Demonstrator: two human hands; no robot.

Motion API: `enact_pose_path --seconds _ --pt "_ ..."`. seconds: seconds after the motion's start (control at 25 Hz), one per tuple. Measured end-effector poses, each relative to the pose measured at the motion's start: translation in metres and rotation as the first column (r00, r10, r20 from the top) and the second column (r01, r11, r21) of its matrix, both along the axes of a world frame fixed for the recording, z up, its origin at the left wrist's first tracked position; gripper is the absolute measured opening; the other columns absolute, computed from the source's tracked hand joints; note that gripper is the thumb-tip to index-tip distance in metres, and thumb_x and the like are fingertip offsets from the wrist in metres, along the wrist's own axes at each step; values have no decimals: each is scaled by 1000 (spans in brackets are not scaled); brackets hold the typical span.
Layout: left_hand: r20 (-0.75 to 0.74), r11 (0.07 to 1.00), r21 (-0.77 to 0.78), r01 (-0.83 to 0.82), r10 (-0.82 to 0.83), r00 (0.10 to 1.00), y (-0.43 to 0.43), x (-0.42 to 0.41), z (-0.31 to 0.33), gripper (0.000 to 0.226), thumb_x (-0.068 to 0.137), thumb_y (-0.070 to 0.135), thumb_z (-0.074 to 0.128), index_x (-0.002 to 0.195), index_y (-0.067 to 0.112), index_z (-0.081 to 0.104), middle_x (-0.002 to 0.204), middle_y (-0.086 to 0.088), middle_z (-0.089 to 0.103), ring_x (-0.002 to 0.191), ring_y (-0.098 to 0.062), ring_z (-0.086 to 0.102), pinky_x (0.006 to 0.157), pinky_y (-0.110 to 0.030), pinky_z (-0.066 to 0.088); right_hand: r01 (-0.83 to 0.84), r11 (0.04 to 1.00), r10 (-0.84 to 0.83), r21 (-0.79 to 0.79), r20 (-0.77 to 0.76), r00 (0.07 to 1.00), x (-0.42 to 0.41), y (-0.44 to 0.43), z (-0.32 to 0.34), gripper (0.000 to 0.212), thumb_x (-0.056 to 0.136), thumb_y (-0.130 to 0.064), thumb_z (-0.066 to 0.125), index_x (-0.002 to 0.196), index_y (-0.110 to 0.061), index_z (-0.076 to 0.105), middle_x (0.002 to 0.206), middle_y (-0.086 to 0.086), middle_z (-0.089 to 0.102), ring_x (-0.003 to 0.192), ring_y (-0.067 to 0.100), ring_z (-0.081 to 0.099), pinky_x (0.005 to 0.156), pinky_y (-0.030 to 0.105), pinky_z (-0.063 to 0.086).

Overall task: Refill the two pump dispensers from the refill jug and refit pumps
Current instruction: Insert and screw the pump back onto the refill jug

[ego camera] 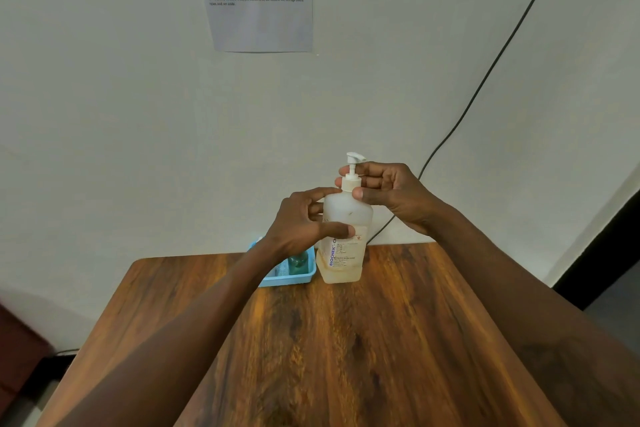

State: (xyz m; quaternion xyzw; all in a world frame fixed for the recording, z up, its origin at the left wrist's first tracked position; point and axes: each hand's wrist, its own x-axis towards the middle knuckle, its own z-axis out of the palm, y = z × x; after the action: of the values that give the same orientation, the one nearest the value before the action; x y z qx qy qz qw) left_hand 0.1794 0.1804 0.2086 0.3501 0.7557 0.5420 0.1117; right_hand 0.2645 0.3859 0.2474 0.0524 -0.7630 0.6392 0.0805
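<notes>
Indoors, wooden table point(381, 340), pale wall point(104, 114), black cable point(491, 66)

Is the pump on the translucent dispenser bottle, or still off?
On: the white pump head sits in the neck of the translucent bottle, right hand at its collar. Tightness: cannot tell.

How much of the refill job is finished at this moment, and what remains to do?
Done, it seems: a greenish bottle already sits in the blue tray. In hand: the left hand steadies the clear dispenser, which holds a little liquid at the bottom, while the right hand grips the pump collar. Left: finishing this pump. No refill jug is visible.
</notes>
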Motion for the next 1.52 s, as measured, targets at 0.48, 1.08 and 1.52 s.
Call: enact_pose_path --seconds 0.48,1.08,1.52 --pt "-329 991 -35 -129 111 938 5 24 11 61 64 56 88 116 27 74 108 9 78 87 -7 73 77 -32 63 507 716 -555 481 -49 830 -3 -31 18 62 50 -68 90 76 -25 54 76 -6 61 73 12 60 65 31 54" --pt "-357 987 -45 -153 127 925 16 26 15 67 68 54 88 127 29 69 117 8 75 96 -12 73 84 -35 62 479 851 -476 214 -70 877 12 -3 18 52 47 -48 97 90 -32 74 82 -20 77 81 -2 74 66 13 58" --pt "-416 980 -84 -183 132 900 29 27 15 65 66 60 81 120 23 75 113 7 77 87 -11 72 77 -31 61 323 864 -319 386 -76 945 21 0 18 36 89 -14 78 124 -11 73 122 2 74 112 15 70 101 41 56"
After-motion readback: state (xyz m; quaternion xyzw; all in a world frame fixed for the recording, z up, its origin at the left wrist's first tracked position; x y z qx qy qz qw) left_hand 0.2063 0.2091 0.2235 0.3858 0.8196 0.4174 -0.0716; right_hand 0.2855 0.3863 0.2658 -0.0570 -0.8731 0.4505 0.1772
